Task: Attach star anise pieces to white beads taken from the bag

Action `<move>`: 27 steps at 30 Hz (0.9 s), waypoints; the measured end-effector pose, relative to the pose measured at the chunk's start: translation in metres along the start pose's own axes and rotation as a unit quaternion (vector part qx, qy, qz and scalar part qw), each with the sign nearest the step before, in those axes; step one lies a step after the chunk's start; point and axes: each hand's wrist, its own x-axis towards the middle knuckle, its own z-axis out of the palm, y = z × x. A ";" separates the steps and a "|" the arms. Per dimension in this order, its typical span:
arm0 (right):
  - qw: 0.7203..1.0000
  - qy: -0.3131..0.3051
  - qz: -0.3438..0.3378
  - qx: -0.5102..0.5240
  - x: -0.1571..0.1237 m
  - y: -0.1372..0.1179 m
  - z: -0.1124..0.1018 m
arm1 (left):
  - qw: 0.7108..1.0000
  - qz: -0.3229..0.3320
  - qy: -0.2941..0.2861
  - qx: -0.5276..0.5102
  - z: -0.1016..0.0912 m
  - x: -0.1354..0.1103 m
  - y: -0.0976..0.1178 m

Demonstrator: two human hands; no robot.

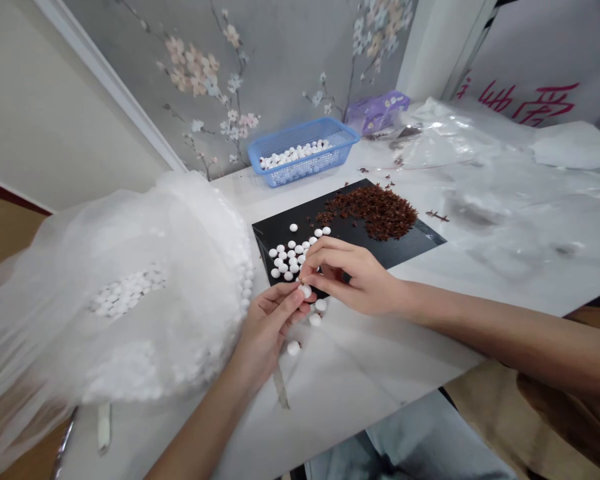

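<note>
My left hand is curled, its fingertips pinching a small white ball at the near edge of a black mat. My right hand meets it from the right, thumb and forefinger pinched at the same ball. A cluster of white balls lies on the mat's left part. A pile of brown star anise covers its far part. Three loose white balls rest on the white table under my hands.
A big clear bag of white balls fills the left. A blue basket with white balls stands at the back by the wall, a purple packet beside it. Crumpled clear plastic covers the right of the table.
</note>
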 end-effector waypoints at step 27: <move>0.999 0.028 0.021 -0.007 -0.006 0.003 0.004 | 0.996 0.061 0.052 -0.046 -0.012 0.009 0.000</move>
